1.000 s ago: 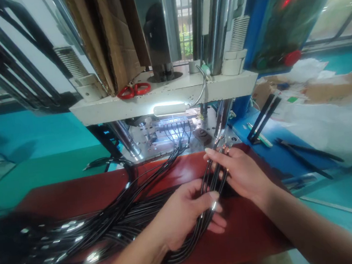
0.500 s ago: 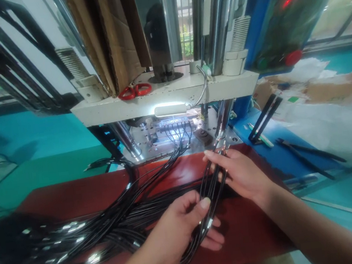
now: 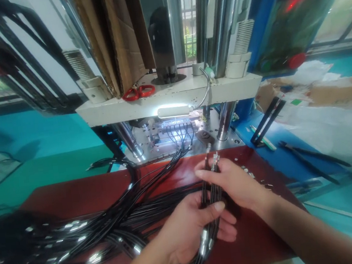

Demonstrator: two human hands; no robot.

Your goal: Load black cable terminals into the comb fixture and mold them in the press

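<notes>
A bundle of black cables (image 3: 214,193) runs up through both of my hands, its metal-tipped ends (image 3: 214,159) pointing at the machine. My left hand (image 3: 201,218) wraps loosely round the bundle lower down, thumb across the front. Higher up, near the tips, my right hand (image 3: 229,179) pinches the cables between thumb and fingers. One cable end stands a little apart to the left of the others. Beneath and to the left, a large pile of black cables (image 3: 109,216) lies on the red-brown board (image 3: 257,233).
Ahead stands a press with a white plate (image 3: 116,109), a lit lamp (image 3: 173,112) and red-handled scissors (image 3: 139,92). Several cables lead into its lit fixture (image 3: 178,127). Right are black tongs (image 3: 312,156), small scraps on the board and a control box with a red button (image 3: 296,60).
My left hand has shifted slightly right and down along the bundle. My right hand has lowered, and the cable tips now stand more upright and bunched.
</notes>
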